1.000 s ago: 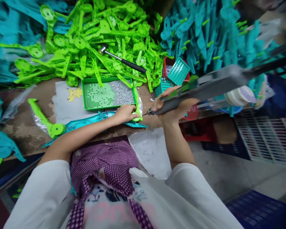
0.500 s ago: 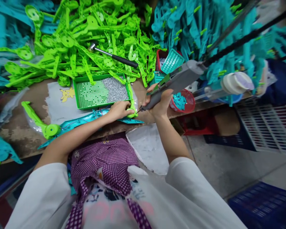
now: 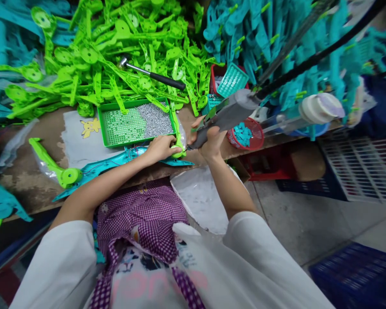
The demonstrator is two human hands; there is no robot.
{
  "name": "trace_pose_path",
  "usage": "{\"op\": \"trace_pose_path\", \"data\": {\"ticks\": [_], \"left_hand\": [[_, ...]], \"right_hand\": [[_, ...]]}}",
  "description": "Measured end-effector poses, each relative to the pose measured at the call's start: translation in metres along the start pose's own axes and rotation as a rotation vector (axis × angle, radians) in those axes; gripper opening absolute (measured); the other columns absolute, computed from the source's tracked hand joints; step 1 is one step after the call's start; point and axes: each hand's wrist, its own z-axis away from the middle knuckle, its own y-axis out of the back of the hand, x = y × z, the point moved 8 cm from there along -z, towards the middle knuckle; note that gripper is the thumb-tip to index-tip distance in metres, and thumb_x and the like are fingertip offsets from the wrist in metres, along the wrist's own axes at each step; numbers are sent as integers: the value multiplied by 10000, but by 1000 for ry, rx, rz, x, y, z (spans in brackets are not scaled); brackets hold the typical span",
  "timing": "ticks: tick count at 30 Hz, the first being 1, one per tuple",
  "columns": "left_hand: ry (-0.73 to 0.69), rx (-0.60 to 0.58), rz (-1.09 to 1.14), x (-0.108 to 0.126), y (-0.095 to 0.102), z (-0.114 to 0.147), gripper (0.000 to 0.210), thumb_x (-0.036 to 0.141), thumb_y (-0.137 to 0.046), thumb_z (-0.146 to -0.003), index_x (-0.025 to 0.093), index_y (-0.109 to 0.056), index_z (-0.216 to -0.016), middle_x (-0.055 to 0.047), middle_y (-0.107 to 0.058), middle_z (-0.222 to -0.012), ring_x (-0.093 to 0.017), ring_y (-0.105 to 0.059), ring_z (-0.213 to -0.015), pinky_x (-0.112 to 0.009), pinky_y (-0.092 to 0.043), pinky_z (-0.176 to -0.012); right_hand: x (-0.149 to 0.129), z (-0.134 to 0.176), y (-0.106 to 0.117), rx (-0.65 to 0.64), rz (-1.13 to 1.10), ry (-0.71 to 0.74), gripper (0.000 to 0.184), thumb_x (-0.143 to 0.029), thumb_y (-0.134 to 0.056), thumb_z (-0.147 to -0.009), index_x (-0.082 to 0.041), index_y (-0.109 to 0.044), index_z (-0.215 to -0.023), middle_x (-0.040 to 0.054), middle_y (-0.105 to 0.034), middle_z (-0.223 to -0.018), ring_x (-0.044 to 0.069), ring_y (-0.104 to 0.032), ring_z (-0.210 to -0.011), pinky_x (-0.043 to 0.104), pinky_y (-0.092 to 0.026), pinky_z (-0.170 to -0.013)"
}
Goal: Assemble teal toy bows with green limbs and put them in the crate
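My right hand point(image 3: 210, 143) is wrapped around a grey electric screwdriver point(image 3: 234, 110), held slanting with its tip down and to the left. The tip meets the end of a lime-green plastic part point(image 3: 179, 139) at the bench's front edge. My left hand point(image 3: 161, 148) grips that green part, thumb on its round end; some fingers are hidden. Under the left hand and forearm lies a long teal plastic piece point(image 3: 107, 165) with thin red wires. Just behind the left hand stands a green tray point(image 3: 102, 128) of small silvery screws.
Lime-green parts point(image 3: 93, 56) are heaped at the back, with a hammer point(image 3: 154, 77) on top. Teal parts point(image 3: 244, 30) pile up at back right. A red basket point(image 3: 259, 138) of small teal pieces stands right of my right hand. Dark cables point(image 3: 296, 73) run from the screwdriver to the upper right.
The screwdriver and my right hand have shifted slightly left, the tool's rear end dropping lower and closer to the green part. My left hand has stayed in place.
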Motion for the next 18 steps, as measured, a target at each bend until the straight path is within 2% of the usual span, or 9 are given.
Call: {"op": "trace_pose_path", "data": {"ticks": [4,10,14,18], "left_hand": [[13,30,-9,3,1,4,305,443,-627,-847,199,-701,-1014,-77,-712,-935,-232,-636,-857,-331,-425,-720],[20,31,5,1,-2,4,314,442,-637,-833,210,-706,-1035,-74,-720,-965,-230,-642,-876,-337,-431,-734],[26,19,9,1,0,3,326,446,-630,-835,211,-708,-1048,-71,-726,-947,-233,-649,-859,-342,-427,-721],[17,19,-3,1,1,3,300,440,-638,-837,211,-717,-1013,-66,-727,-918,-223,-647,-838,-331,-424,-711]], "right_hand": [[5,4,-7,-53,-37,-20,678,-870,-635,-490,-235,-536,-704,-71,-465,-422,124,-507,-373,259,-428,-400],[10,7,-10,-102,-66,-35,681,-889,-633,-438,-253,-449,-595,-71,-410,-400,132,-495,-382,265,-408,-386],[16,9,-6,-125,-88,-31,681,-897,-621,-455,-252,-465,-609,-65,-397,-423,152,-543,-440,276,-438,-418],[7,6,-6,-90,-72,-26,692,-906,-590,-497,-243,-543,-688,-67,-430,-430,134,-513,-406,274,-439,-415]]}}
